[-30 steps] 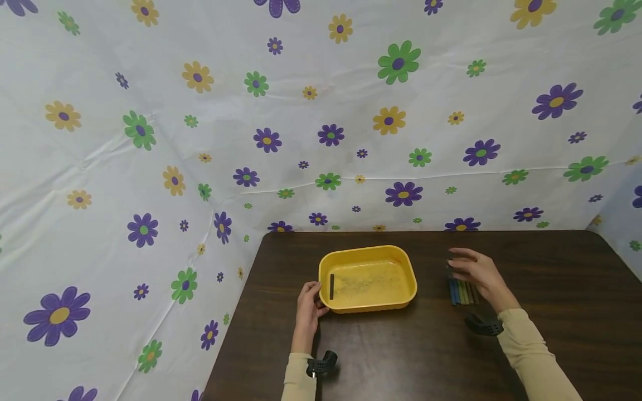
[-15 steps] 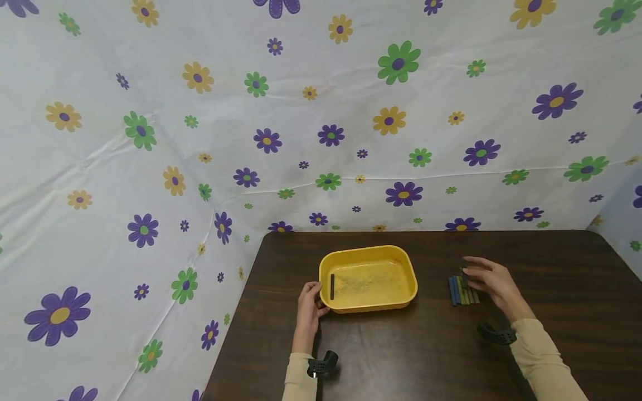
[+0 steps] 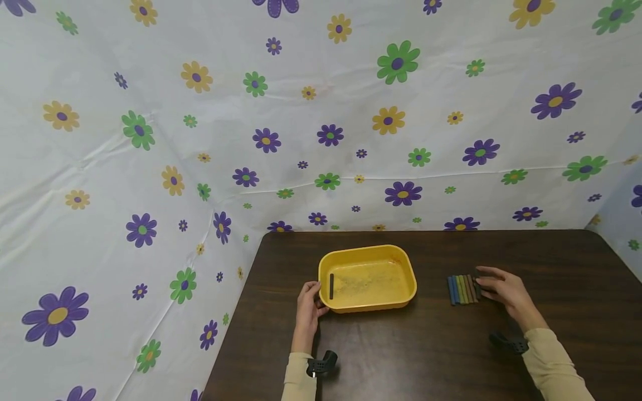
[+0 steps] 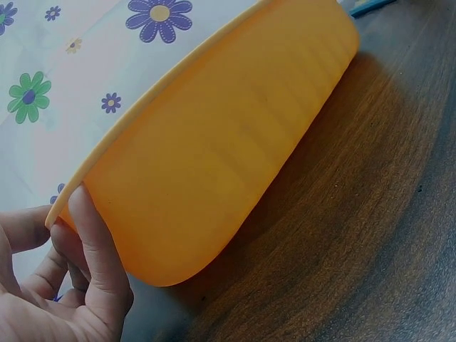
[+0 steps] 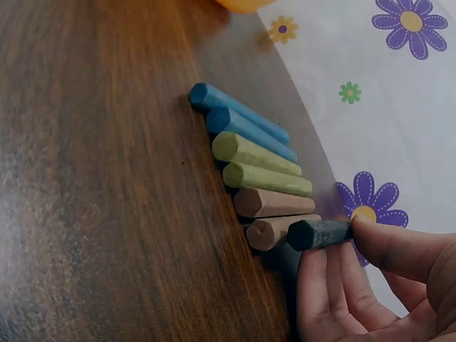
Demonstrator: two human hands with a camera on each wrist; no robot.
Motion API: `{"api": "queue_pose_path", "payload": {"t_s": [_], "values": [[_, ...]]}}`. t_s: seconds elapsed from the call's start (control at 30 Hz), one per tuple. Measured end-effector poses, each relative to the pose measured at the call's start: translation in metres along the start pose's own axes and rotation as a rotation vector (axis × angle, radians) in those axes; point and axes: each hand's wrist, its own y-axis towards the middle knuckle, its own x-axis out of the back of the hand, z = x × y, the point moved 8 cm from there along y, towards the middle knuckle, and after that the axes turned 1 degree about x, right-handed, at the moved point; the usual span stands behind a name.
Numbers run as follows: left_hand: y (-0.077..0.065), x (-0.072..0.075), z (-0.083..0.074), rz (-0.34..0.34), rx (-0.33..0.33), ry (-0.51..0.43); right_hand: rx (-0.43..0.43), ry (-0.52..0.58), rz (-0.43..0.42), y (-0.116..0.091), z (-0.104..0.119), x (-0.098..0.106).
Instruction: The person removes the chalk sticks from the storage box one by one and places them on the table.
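Observation:
My left hand [image 3: 307, 306] grips the left end of a yellow plastic tray [image 3: 368, 308]; in the left wrist view its thumb and fingers pinch the rim. Inside the tray, near that end, lies a dark chalk stick [image 3: 331, 286]. On the right, my right hand [image 3: 506, 292] pinches another dark chalk stick [image 5: 320, 234] between thumb and fingers. That stick overlaps the end of a row of chalks in the right wrist view. The row holds two blue chalks [image 5: 256, 132], two yellow-green chalks [image 5: 267, 178] and two brown chalks [image 5: 278, 203], side by side.
Everything stands on a dark wood-grain table [image 3: 391, 356]. A white cloth with printed flowers [image 3: 301, 111] hangs behind the table and along its left side. Each wrist wears a black strap [image 3: 321, 365].
My right hand has moved right and slightly nearer with the dark chalk, from over the row to its right end. The left hand and tray have stayed put.

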Motion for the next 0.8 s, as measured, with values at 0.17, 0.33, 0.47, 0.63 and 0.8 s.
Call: {"api": "queue_pose_path", "payload": {"t_s": [0.17, 0.33, 0.47, 0.63, 0.8], "values": [[0.0, 0.0, 0.0, -0.001, 0.0, 0.002, 0.055, -0.154, -0.03, -0.002, 0.005, -0.001], [-0.001, 0.0, 0.001, 0.005, -0.004, 0.002, 0.11, -0.31, -0.072, -0.005, 0.012, -0.006], [-0.002, 0.0, 0.001, 0.014, -0.011, 0.008, 0.126, -0.356, -0.094, -0.005, 0.014, -0.008], [-0.003, 0.0, 0.001, 0.016, -0.014, 0.004, 0.109, -0.342, -0.115, -0.003, 0.014, -0.006], [-0.004, -0.002, -0.001, 0.012, -0.014, 0.001, 0.079, -0.328, -0.126, -0.003, 0.014, -0.004]]}}
